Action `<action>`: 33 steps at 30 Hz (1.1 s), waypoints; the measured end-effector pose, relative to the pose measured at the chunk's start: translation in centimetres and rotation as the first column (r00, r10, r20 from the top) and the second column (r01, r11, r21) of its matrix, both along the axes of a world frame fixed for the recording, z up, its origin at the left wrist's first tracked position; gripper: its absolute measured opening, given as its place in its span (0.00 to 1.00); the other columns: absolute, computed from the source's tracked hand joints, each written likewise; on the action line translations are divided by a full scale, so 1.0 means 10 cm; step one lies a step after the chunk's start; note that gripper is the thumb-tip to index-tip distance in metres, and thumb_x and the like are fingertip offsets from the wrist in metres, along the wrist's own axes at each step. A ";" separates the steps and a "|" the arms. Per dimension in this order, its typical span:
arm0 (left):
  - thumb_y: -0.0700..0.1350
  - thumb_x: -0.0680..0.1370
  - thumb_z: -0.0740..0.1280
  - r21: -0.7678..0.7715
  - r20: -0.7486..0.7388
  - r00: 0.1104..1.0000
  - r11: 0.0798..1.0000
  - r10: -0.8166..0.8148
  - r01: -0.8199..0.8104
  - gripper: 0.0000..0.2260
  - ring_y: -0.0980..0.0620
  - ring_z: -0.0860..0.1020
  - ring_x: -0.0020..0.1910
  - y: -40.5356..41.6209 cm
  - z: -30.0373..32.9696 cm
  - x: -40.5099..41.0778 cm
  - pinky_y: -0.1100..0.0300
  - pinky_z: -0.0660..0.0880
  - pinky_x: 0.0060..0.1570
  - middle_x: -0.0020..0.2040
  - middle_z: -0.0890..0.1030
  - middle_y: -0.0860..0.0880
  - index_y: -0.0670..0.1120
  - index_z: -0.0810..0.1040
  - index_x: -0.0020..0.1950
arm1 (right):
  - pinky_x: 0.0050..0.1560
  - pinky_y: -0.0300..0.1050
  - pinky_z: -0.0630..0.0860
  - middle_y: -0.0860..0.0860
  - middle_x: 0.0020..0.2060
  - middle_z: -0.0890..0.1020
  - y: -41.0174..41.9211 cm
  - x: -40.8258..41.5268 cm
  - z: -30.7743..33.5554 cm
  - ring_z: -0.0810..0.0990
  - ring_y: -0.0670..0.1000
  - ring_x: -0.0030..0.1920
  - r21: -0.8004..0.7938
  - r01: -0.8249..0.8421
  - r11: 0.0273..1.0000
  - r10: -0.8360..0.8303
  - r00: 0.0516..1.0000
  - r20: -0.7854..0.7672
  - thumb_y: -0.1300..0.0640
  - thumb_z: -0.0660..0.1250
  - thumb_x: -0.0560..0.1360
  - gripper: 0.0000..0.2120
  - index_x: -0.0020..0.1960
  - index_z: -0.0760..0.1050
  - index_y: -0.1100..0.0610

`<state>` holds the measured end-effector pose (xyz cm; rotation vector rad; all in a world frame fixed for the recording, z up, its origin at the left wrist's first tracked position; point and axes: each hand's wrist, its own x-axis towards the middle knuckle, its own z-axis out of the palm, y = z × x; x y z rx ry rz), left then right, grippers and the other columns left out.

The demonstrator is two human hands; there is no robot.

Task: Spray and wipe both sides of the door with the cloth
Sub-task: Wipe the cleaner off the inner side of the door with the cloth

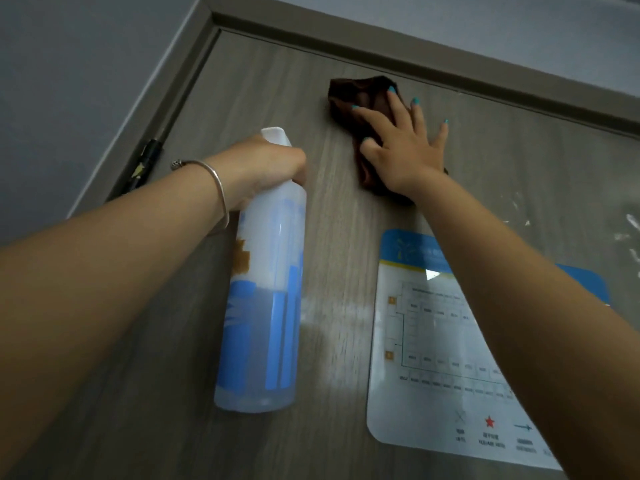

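floor-plan notice (443, 341) on door (346, 168), print too blurred to read

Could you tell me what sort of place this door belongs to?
Probably a hotel or dormitory room: the wood-grain door carries an evacuation floor plan sign with room boxes and a red star, set in a plain frame.

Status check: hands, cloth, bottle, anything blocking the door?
Left hand grips spray bottle. Right hand flat, pressing brown cloth on upper door. Posted sign just below the cloth.
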<state>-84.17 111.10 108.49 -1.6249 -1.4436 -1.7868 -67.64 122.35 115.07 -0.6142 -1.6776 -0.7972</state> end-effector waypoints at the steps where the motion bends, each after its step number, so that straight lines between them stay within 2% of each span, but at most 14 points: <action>1: 0.45 0.51 0.68 -0.007 0.004 1.000 1.000 -0.021 0.021 0.10 0.42 0.77 0.35 0.00 0.00 -0.02 0.49 0.72 0.39 0.33 0.75 0.39 0.44 0.68 0.26 | 0.72 0.70 0.35 0.47 0.80 0.45 0.02 0.03 0.01 0.40 0.57 0.79 -0.018 -0.007 1.000 0.006 1.000 -0.027 0.47 0.52 0.81 0.24 0.76 0.54 0.35; 4: 0.47 0.47 0.66 -0.016 0.007 0.999 0.999 -0.042 0.042 0.17 0.41 0.78 0.35 0.01 0.01 -0.09 0.48 0.73 0.39 0.36 0.78 0.36 0.40 0.72 0.31 | 0.72 0.71 0.35 0.47 0.80 0.45 -0.01 -0.01 -0.01 0.40 0.57 0.79 -0.039 -0.026 0.999 0.023 0.997 -0.076 0.48 0.52 0.81 0.24 0.76 0.56 0.35; 7: 0.46 0.47 0.66 -0.014 0.003 0.999 0.999 -0.045 0.045 0.12 0.40 0.79 0.36 0.00 0.00 -0.06 0.48 0.73 0.39 0.34 0.75 0.37 0.44 0.68 0.26 | 0.71 0.71 0.35 0.47 0.80 0.45 0.01 -0.01 -0.02 0.40 0.57 0.79 0.012 0.012 1.000 -0.012 1.000 0.013 0.48 0.52 0.82 0.24 0.76 0.54 0.35; 9: 0.44 0.50 0.66 -0.002 0.004 1.000 1.000 -0.020 0.020 0.11 0.42 0.77 0.34 -0.01 -0.01 -0.03 0.50 0.72 0.38 0.33 0.75 0.38 0.43 0.69 0.27 | 0.71 0.71 0.35 0.46 0.80 0.45 0.06 0.11 0.04 0.40 0.57 0.79 0.009 0.031 0.999 -0.031 0.999 0.021 0.48 0.52 0.81 0.24 0.76 0.54 0.34; 13: 0.43 0.57 0.65 0.043 0.003 0.999 0.998 0.045 -0.045 0.09 0.44 0.77 0.33 -0.02 -0.05 -0.01 0.53 0.73 0.36 0.35 0.79 0.39 0.42 0.74 0.34 | 0.71 0.72 0.36 0.47 0.80 0.45 0.05 0.16 0.06 0.41 0.57 0.79 -0.080 -0.004 0.997 -0.003 0.996 -0.090 0.49 0.53 0.81 0.24 0.76 0.55 0.35; 17: 0.44 0.59 0.66 0.028 0.011 0.995 0.995 0.095 -0.095 0.12 0.46 0.75 0.29 -0.02 -0.06 0.00 0.58 0.71 0.31 0.33 0.77 0.43 0.41 0.78 0.40 | 0.71 0.72 0.36 0.46 0.80 0.44 0.03 0.08 0.01 0.40 0.56 0.79 -0.010 0.037 0.999 -0.036 0.998 0.051 0.47 0.52 0.82 0.24 0.76 0.53 0.33; 21: 0.45 0.58 0.65 0.005 0.007 0.996 0.996 0.085 -0.085 0.11 0.46 0.74 0.28 -0.03 -0.10 -0.01 0.58 0.70 0.31 0.32 0.77 0.43 0.40 0.76 0.37 | 0.71 0.74 0.37 0.47 0.80 0.44 0.02 0.11 0.07 0.40 0.57 0.79 -0.040 0.022 0.999 -0.022 1.000 -0.002 0.47 0.52 0.82 0.24 0.76 0.53 0.34; 25: 0.45 0.58 0.66 0.008 0.009 0.997 0.997 0.082 -0.082 0.15 0.44 0.76 0.31 -0.02 -0.08 -0.01 0.55 0.72 0.33 0.36 0.80 0.42 0.39 0.78 0.41 | 0.70 0.74 0.35 0.47 0.80 0.43 0.01 0.12 0.01 0.39 0.57 0.79 0.002 0.067 0.998 -0.067 0.993 0.099 0.46 0.52 0.83 0.24 0.76 0.52 0.34; 29: 0.45 0.59 0.65 0.010 0.009 0.996 0.996 0.086 -0.086 0.15 0.46 0.75 0.30 -0.05 -0.10 0.00 0.57 0.72 0.31 0.35 0.80 0.42 0.39 0.78 0.41 | 0.71 0.74 0.35 0.47 0.80 0.44 -0.02 0.08 0.02 0.39 0.57 0.79 -0.039 0.017 0.999 -0.016 1.000 0.024 0.47 0.51 0.83 0.24 0.76 0.52 0.34; 33: 0.46 0.60 0.65 -0.011 -0.004 0.995 0.995 0.097 -0.097 0.15 0.46 0.74 0.30 -0.04 -0.10 0.01 0.55 0.71 0.31 0.35 0.78 0.42 0.38 0.77 0.43 | 0.70 0.74 0.36 0.46 0.80 0.44 0.01 0.09 0.02 0.40 0.57 0.79 0.001 0.068 0.998 -0.068 0.995 0.072 0.46 0.51 0.83 0.23 0.76 0.52 0.33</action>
